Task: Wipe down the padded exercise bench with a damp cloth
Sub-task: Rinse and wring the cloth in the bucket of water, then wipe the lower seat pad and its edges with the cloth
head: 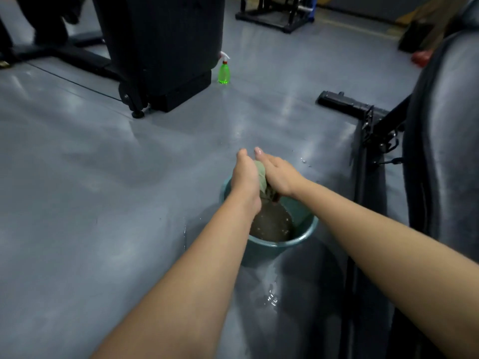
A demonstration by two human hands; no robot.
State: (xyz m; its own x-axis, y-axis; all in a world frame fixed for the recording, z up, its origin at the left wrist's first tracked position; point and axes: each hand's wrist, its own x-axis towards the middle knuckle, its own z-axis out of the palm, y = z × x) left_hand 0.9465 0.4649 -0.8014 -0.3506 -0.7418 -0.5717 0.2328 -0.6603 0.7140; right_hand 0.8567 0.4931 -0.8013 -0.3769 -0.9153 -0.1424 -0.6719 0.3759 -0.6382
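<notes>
Now both hands clamp the cloth (261,177) above the bucket (305,237): the left hand (245,174) and right hand (278,174) press together around the wet green wad, held over murky water. Puddles shine on the grey floor (103,177). The bench (445,125) stands at right; a green spray bottle (224,71) sits well apart, beyond.

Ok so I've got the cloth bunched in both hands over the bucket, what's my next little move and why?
Probably finish squeezing, then carry it right. The cloth is pressed between left hand and right hand above the murky bucket; the padded bench waits there.
</notes>
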